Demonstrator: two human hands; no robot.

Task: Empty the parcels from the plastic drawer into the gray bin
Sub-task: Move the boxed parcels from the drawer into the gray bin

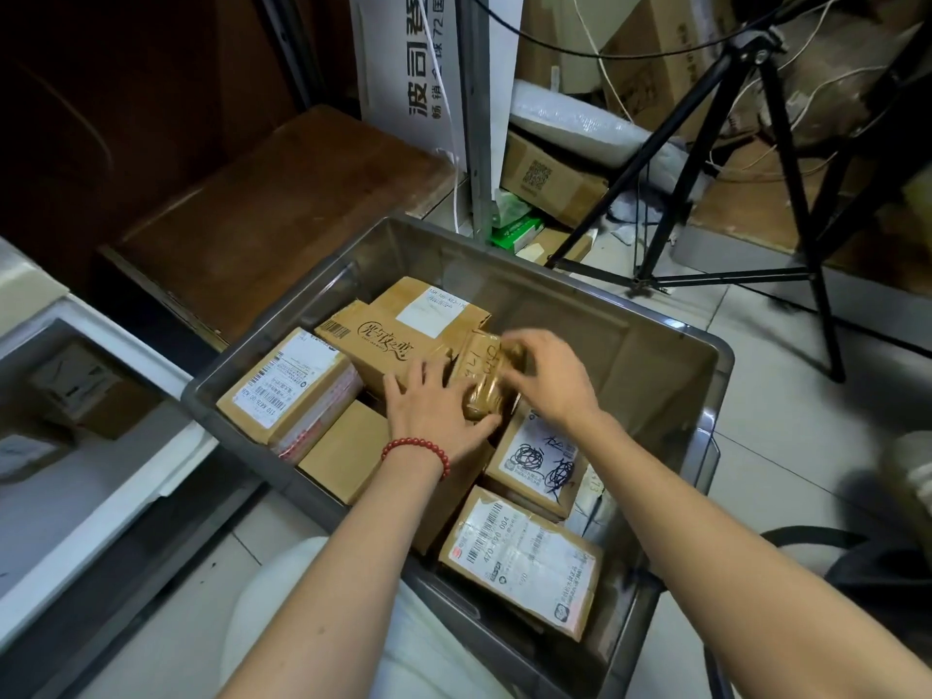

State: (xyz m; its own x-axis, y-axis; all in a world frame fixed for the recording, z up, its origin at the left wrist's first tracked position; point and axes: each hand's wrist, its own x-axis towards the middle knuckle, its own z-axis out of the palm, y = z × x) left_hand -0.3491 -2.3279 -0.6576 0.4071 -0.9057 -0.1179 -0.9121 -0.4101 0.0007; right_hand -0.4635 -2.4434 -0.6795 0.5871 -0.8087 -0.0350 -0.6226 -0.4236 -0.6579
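Note:
The gray bin [671, 345] stands on the floor in front of me, holding several cardboard parcels. A small parcel wrapped in brown tape [481, 378] lies on top of the pile in the middle. My left hand [433, 411], with a red bead bracelet at the wrist, holds its near end with the thumb under it. My right hand [547, 373] grips its far right end with curled fingers. The white plastic drawer [116, 496] is at the left edge, pulled out, with a brown parcel [75, 385] inside it.
A black tripod [756, 158] stands behind the bin on the right, with cables. A brown wooden board [272, 209] lies behind the bin on the left. Cardboard boxes and bubble wrap [580, 123] are piled at the back. The floor is tiled.

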